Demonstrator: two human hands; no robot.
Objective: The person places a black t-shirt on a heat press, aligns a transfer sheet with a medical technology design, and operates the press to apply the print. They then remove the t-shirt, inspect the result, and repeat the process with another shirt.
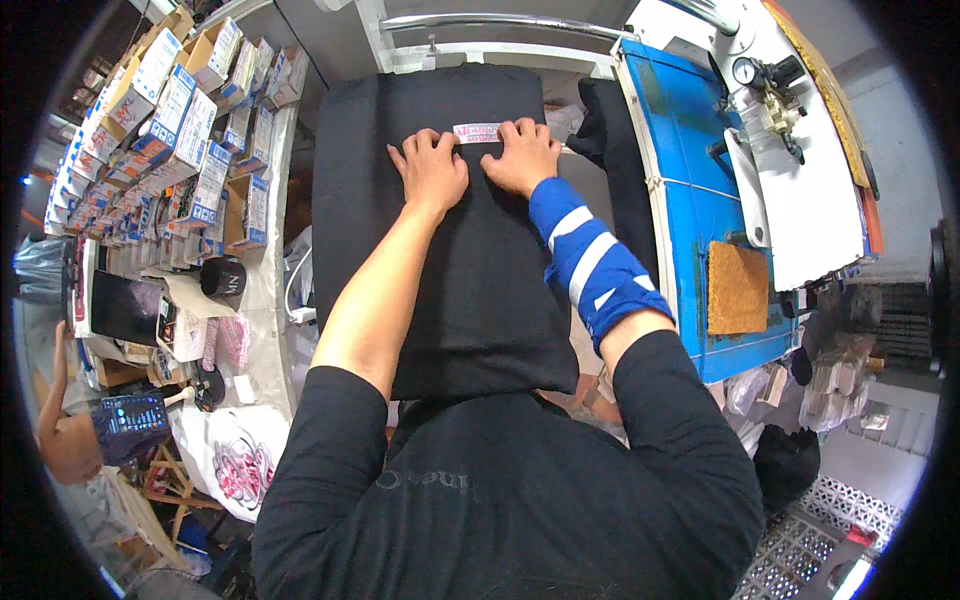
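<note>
Black cloth (470,270) lies spread over a flat, board-like surface in front of me. Near its far end is a small white strip with red lettering (477,132), perhaps a label or a transfer. My left hand (433,175) rests on the cloth at the strip's left end, fingers apart and slightly bent. My right hand (523,158) presses down at the right end, fingertips over that edge and thumb spread away from them. Its fingers cover part of the strip. A blue and white wrap (590,255) is wound around my right forearm.
Right of the cloth stands a blue bench (690,205) with a tan pad (737,288) and a white machine with a gauge (743,70). Boxes (190,130) crowd shelving at left, above a black mug (223,277). Another person's arm (58,385) shows at far left.
</note>
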